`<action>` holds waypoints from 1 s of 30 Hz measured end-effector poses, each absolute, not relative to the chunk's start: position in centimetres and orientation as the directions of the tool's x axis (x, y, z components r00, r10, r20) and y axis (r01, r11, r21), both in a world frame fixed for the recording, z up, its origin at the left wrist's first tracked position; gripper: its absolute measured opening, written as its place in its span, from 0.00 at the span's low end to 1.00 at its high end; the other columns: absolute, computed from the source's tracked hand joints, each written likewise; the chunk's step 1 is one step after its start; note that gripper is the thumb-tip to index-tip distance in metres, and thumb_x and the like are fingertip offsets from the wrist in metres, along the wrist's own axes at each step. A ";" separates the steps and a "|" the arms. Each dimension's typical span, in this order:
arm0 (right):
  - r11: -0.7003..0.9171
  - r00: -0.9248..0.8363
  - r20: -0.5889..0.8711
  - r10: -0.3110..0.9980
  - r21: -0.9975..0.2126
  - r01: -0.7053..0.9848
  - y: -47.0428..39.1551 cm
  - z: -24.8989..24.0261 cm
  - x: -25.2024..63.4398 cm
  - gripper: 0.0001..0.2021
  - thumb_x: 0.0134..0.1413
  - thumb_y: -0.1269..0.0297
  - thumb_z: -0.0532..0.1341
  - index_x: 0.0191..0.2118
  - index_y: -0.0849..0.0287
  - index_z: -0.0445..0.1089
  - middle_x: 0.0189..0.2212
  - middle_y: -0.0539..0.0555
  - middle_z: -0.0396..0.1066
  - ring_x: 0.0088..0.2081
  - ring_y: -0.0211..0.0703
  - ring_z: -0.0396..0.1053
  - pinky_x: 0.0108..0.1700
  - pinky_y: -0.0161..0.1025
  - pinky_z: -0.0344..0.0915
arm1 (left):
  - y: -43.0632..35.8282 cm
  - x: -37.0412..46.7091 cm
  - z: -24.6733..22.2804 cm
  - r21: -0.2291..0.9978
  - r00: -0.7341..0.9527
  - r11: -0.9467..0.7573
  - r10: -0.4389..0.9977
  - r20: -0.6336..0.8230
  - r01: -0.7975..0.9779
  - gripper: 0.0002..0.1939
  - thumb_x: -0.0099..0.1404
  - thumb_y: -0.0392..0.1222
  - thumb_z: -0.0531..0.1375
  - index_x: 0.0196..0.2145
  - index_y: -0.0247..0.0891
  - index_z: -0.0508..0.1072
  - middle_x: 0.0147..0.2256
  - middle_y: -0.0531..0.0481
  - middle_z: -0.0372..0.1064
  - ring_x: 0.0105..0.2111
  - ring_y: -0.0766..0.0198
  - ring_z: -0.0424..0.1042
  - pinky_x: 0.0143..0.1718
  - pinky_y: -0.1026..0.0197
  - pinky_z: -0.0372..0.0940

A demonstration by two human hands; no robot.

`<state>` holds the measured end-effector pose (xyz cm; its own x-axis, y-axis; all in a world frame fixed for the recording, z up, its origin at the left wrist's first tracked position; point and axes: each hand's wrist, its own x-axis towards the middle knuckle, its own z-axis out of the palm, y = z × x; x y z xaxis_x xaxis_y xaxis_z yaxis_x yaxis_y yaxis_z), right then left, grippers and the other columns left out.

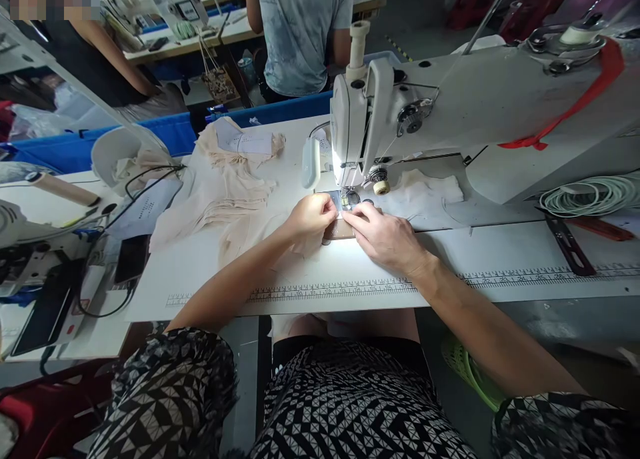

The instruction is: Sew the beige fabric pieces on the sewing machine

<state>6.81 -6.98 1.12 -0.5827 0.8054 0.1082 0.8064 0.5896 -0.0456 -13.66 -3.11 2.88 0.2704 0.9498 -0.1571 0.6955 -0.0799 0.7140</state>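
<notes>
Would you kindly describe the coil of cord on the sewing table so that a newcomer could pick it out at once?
From the white sewing machine, follow the tabletop past the person's right hand to the picture's right edge. There, just behind a dark slotted tool, lies the coil of cord. Its many pale green loops set it apart from that long, narrow tool.

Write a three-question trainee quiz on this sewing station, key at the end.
1. True or false: the right hand is holding the coiled cord.
2. What is marked along the front edge of the table? A) Red arrows B) A ruler scale C) Green flowers
3. Fill in: the larger spread of pale fabric lies on the ____ of the lit sewing machine.

Key: 1. False 2. B 3. left
</notes>
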 end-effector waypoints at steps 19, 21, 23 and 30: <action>0.606 -0.606 0.119 0.786 0.041 0.794 -7.3 1.3 6.0 0.22 0.72 0.69 0.50 0.62 0.57 0.74 0.54 0.62 0.74 0.39 0.47 0.69 0.29 0.41 0.52 | -6.8 -15.4 -0.9 0.001 0.700 -0.740 0.636 0.325 0.673 0.17 0.76 0.31 0.48 0.49 0.30 0.76 0.50 0.35 0.76 0.48 0.52 0.75 0.48 0.52 0.77; 0.610 -0.604 0.142 0.784 -0.001 0.792 -7.2 1.4 6.2 0.23 0.71 0.70 0.49 0.62 0.56 0.75 0.54 0.62 0.75 0.38 0.46 0.69 0.30 0.40 0.55 | -6.8 -15.3 -0.8 -0.024 0.707 -0.740 0.631 0.320 0.672 0.17 0.77 0.32 0.48 0.48 0.30 0.76 0.48 0.35 0.76 0.47 0.52 0.75 0.46 0.53 0.77; 0.591 -0.575 0.169 0.800 -0.063 0.804 -7.1 1.6 6.4 0.24 0.72 0.69 0.47 0.61 0.55 0.76 0.53 0.61 0.75 0.35 0.44 0.69 0.31 0.40 0.57 | -6.6 -15.0 -0.7 -0.046 0.705 -0.732 0.635 0.314 0.680 0.16 0.77 0.33 0.49 0.46 0.30 0.77 0.47 0.34 0.76 0.46 0.51 0.75 0.45 0.53 0.76; 0.460 -0.436 0.181 0.881 -0.119 0.880 -6.2 1.2 7.8 0.25 0.69 0.71 0.47 0.56 0.52 0.79 0.51 0.59 0.76 0.34 0.47 0.71 0.29 0.44 0.59 | -5.3 -14.3 -1.0 -0.098 0.689 -0.695 0.666 0.285 0.712 0.16 0.78 0.36 0.49 0.44 0.34 0.77 0.45 0.38 0.75 0.46 0.51 0.73 0.46 0.53 0.74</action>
